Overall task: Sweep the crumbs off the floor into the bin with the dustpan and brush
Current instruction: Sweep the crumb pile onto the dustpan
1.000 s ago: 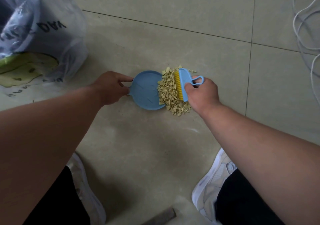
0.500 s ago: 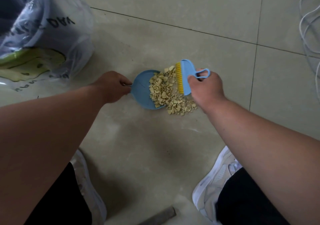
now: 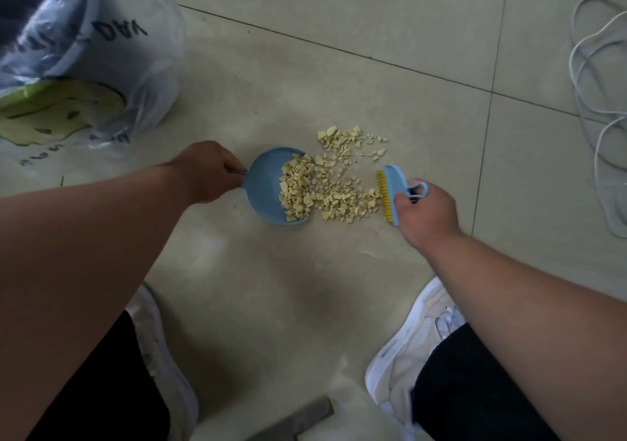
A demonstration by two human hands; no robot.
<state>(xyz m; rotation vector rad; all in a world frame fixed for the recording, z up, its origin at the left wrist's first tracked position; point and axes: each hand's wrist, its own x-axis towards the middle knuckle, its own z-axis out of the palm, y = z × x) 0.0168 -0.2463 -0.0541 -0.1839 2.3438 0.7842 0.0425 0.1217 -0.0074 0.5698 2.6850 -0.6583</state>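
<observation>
Left hand (image 3: 207, 172) curled round the short handle of the blue dustpan (image 3: 268, 186), pinning its open lip flat to the floor (image 3: 339, 67) at frame centre so crumbs can slide in. Right hand (image 3: 425, 215) gripping the blue brush (image 3: 390, 193) by its loop handle, yellow bristles down and facing the pan, set at the right edge of the spill, probably for another stroke leftward. Crumbs (image 3: 339, 182) partly heaped inside the pan's mouth, the rest strewn between pan and brush, with a looser patch just above. Bin (image 3: 78, 67), lined with a clear bag, waiting at upper left, near enough for tipping.
</observation>
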